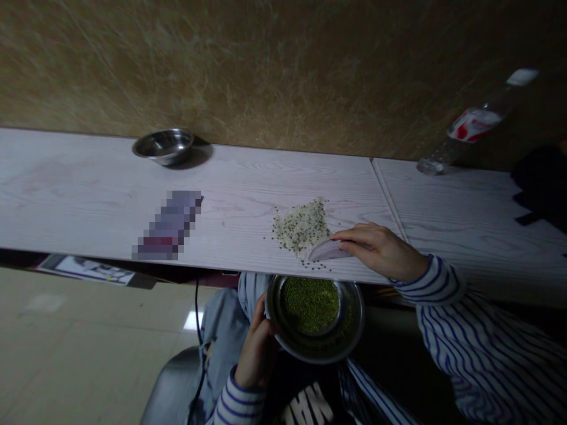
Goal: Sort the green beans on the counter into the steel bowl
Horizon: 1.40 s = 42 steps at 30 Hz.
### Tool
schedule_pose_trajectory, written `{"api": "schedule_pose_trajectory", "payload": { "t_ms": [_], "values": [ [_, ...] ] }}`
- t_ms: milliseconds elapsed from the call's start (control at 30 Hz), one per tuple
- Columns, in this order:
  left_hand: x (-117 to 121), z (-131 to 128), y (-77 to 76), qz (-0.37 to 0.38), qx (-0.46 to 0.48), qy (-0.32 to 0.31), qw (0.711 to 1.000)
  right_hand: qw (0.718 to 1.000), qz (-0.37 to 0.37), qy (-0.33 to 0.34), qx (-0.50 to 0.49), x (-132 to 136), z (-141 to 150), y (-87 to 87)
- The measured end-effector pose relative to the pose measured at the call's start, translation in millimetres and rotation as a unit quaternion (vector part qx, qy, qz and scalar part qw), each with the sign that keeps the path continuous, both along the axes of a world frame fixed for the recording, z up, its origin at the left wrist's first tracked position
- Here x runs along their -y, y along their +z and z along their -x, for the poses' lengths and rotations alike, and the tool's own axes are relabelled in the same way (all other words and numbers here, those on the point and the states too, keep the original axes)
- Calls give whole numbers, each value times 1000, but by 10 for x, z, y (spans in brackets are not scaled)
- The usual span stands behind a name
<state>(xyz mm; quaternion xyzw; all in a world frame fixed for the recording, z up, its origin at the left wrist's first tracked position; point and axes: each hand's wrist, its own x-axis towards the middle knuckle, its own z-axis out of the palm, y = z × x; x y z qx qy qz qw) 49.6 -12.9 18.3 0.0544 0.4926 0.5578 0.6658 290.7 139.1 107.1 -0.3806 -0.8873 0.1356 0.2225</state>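
Note:
My right hand (pixel 376 251) pinches a clear protractor (pixel 326 250), a thin half-round plate with its curved edge toward the pile. That edge touches the right side of a loose pile of white rice mixed with green mung beans (pixel 303 227) on the table. Below the table's front edge, my left hand (pixel 259 342) grips the left rim of a steel bowl (pixel 352 330). Plenty of green mung beans (pixel 310 304) lie in the bowl, which sits over my lap. The left thumb is at the rim; the other fingers are partly hidden.
On the pale wooden table (pixel 248 177), an empty steel bowl (pixel 163 147) stands near the wall. A pixelated flat object (pixel 168 227) lies at the left. A water bottle (pixel 472 127) stands at the right, close to a dark item (pixel 543 183). A black cable (pixel 197 313) hangs below.

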Motion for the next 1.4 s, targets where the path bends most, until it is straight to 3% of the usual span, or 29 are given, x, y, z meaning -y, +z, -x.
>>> {"api": "schedule_pose_trajectory", "payload": {
  "t_ms": [600,1400],
  "values": [
    [-1,6,-26,-5,-1,-4,1000,1000,-22,-10,12,-31,59,19],
    [12,1,-26,-11,-10,14,1000,999,-3,38,-19,7,128,9]
  ]
}}
